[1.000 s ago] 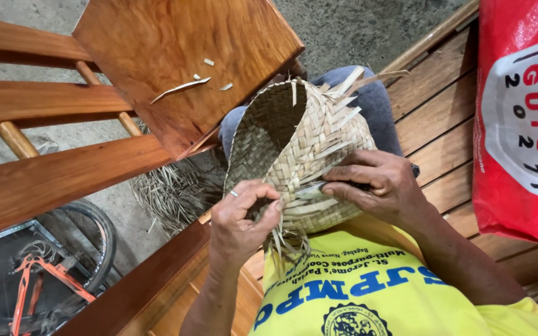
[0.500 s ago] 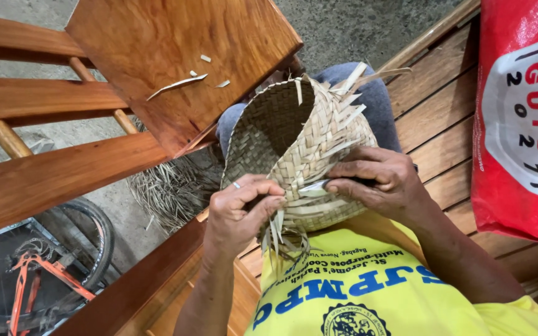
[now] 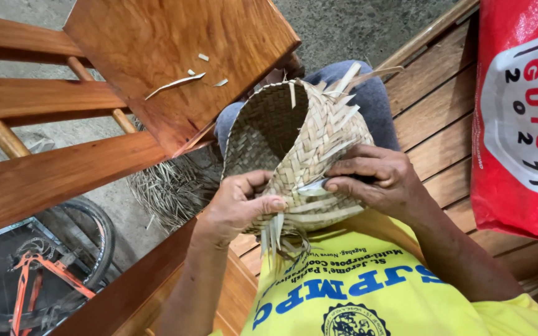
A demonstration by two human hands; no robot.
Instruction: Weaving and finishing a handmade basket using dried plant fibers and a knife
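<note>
A half-woven basket of pale palm strips (image 3: 294, 134) rests on my lap, its open mouth turned up and to the left, loose strip ends sticking out at its top and bottom. My left hand (image 3: 238, 205) grips the basket's lower edge, thumb pressed on the weave. My right hand (image 3: 375, 177) lies over the basket's right side, its fingertips pinching a flat strip against the weave. I wear a yellow shirt (image 3: 356, 286) and sit on a wooden slatted bench (image 3: 431, 106).
A polished wooden chair seat (image 3: 175, 56) with a few strip scraps on it stands at the upper left. A red printed sack (image 3: 524, 118) lies on the bench at right. Loose dry strips (image 3: 169, 186) are piled on the floor, beside a bicycle wheel (image 3: 38, 267).
My left hand has shifted from pulling strips at the basket's bottom to clamping its lower edge. The basket has tilted slightly; my right hand stays on the weave.
</note>
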